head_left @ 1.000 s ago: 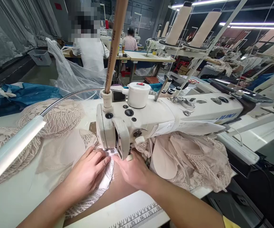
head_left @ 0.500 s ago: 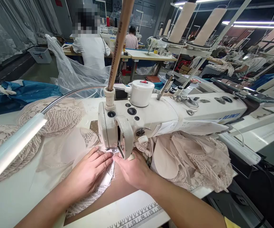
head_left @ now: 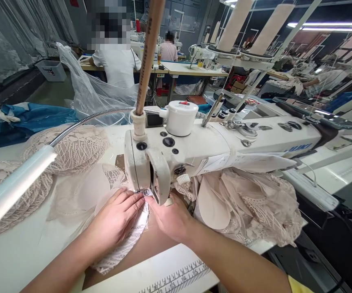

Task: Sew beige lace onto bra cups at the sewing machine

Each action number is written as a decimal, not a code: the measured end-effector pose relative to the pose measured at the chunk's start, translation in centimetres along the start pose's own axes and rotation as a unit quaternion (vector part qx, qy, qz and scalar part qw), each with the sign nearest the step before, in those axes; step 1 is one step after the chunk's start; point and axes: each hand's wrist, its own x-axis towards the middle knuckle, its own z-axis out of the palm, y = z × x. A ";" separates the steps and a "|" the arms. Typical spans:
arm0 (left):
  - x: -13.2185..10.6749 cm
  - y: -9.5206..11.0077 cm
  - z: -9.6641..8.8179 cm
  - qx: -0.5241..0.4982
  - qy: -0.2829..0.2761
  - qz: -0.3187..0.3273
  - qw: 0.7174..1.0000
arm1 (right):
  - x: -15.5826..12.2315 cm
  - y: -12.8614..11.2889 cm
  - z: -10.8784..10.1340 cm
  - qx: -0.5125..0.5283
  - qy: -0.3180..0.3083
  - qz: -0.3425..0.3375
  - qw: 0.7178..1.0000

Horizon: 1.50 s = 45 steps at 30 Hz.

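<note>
A beige lace piece (head_left: 125, 249) with a white backing lies under the needle end of a white sewing machine (head_left: 194, 142). My left hand (head_left: 122, 211) rests flat on it, fingers stretched toward the presser foot (head_left: 144, 192). On the other side, my right hand (head_left: 171, 215) has its thumb at the fabric's edge close to the foot. It seems to pinch the lace there; its other fingers are partly hidden behind the machine head. The needle itself cannot be made out.
Lace cups (head_left: 69, 148) lie at left under a lamp tube (head_left: 14, 189). A heap of beige lace and cup pieces (head_left: 249, 203) sits right of the machine. A printed ruler (head_left: 176, 280) runs along the front edge. A co-worker in white (head_left: 116, 65) sits ahead.
The lace piece has slid forward toward the needle, its near end now farther from me. Both hands stay close to the presser foot, with only slight movement.
</note>
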 end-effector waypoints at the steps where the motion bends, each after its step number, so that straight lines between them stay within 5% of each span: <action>1: -0.1 -0.1 0.0 0.000 -0.003 0.000 1.000 | 0.0 0.0 0.0 0.000 0.003 -0.002 1.000; 28: -0.2 -1.4 0.1 0.021 -0.002 -0.053 0.998 | 0.0 0.5 -0.3 0.050 -0.017 -0.016 0.998; 45: -1.2 -1.5 -0.4 0.024 -0.061 0.065 0.996 | -0.5 0.2 -0.6 0.022 -0.029 -0.068 0.997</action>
